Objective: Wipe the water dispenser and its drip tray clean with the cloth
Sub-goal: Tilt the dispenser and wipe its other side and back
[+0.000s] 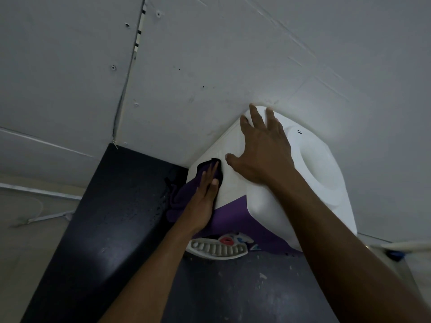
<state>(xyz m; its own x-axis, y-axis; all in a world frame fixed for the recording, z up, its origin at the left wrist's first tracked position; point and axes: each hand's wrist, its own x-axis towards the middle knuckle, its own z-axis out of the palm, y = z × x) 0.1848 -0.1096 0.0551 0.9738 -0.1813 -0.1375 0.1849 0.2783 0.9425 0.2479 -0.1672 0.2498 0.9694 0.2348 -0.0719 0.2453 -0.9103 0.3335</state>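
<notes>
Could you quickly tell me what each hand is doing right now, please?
Left hand: open, straight fingers pressing the cloth against the side of the water dispenser.
Right hand: open, fingers spread, resting on top of it.

Counted: 1 water dispenser [314,164]; 1 drip tray [217,250]; 1 purple cloth [179,199]; 1 red tap [225,240]; 1 bench [233,287]. Hands: 2, namely left hand [205,200] and right hand [263,155].

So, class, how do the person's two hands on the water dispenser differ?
The left hand presses the purple cloth against the side of the dispenser; the right hand rests bare on its top. The left fingers lie together; the right fingers are spread. Both hands have straight fingers.
</notes>
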